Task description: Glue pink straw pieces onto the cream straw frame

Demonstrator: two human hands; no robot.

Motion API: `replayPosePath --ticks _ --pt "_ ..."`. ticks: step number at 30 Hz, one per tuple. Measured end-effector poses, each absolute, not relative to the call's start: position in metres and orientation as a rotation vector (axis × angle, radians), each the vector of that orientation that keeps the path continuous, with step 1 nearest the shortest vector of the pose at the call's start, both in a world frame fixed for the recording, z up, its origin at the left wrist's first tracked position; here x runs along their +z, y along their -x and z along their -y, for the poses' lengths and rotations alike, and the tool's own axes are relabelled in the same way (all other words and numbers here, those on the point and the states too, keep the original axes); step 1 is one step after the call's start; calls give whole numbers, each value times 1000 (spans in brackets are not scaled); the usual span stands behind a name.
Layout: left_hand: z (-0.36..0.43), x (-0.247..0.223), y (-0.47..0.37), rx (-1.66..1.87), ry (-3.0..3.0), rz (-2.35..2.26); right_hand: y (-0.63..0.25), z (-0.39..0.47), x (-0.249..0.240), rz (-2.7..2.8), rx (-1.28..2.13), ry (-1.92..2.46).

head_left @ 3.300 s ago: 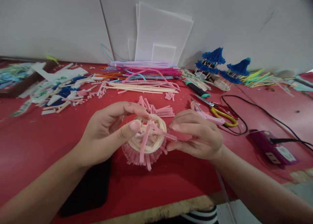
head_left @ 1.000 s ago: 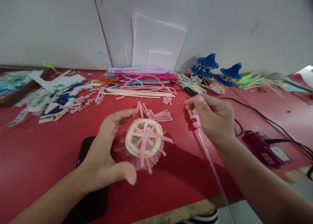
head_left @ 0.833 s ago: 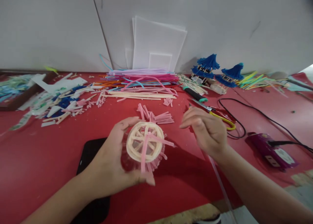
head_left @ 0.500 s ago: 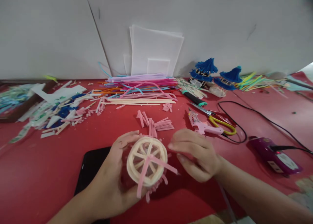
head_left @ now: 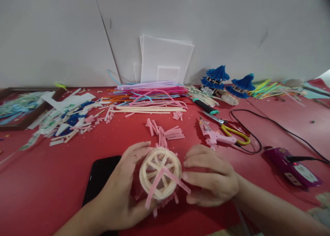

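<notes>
A round cream wheel-shaped piece with spokes (head_left: pixel 160 174) made of pipe cleaners is held upright toward me. Two pink pipe cleaner pieces (head_left: pixel 156 188) spread from its centre in a V, and more pink ends poke out below. My left hand (head_left: pixel 129 181) wraps its left side, thumb beneath and fingers behind. Close by the right rim is my right hand (head_left: pixel 210 176), its fingers half bent and apart, with nothing visible in them; whether they touch the rim is unclear. Short cut pink pieces (head_left: pixel 174 133) lie just beyond the wheel.
A pink glue gun (head_left: pixel 215 137), yellow-handled scissors (head_left: pixel 235 134) and a purple power box (head_left: pixel 292 169) with a cord are on the right. Long pipe cleaners (head_left: pixel 152 91) lie behind, near two blue-roofed models (head_left: pixel 215 78). Scraps (head_left: pixel 69 121) lie left; a black phone (head_left: pixel 99 176) sits under my left arm.
My right hand's fingers have come down beside the wheel's right rim and spread a little. In the view, the wheel and my left hand sit slightly further right, as does much of the table.
</notes>
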State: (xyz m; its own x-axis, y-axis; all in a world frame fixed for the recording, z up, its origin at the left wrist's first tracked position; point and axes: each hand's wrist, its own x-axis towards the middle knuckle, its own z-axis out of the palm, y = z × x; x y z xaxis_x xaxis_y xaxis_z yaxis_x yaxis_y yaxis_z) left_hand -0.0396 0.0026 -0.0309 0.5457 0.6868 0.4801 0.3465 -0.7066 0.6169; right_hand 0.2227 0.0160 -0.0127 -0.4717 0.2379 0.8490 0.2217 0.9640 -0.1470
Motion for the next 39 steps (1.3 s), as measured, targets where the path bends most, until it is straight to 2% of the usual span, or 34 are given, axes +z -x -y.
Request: replayPosePath --ticks 39 --pt "-5 -26 35 1069 -2354 -853 -214 -3 -2 2067 -22 363"
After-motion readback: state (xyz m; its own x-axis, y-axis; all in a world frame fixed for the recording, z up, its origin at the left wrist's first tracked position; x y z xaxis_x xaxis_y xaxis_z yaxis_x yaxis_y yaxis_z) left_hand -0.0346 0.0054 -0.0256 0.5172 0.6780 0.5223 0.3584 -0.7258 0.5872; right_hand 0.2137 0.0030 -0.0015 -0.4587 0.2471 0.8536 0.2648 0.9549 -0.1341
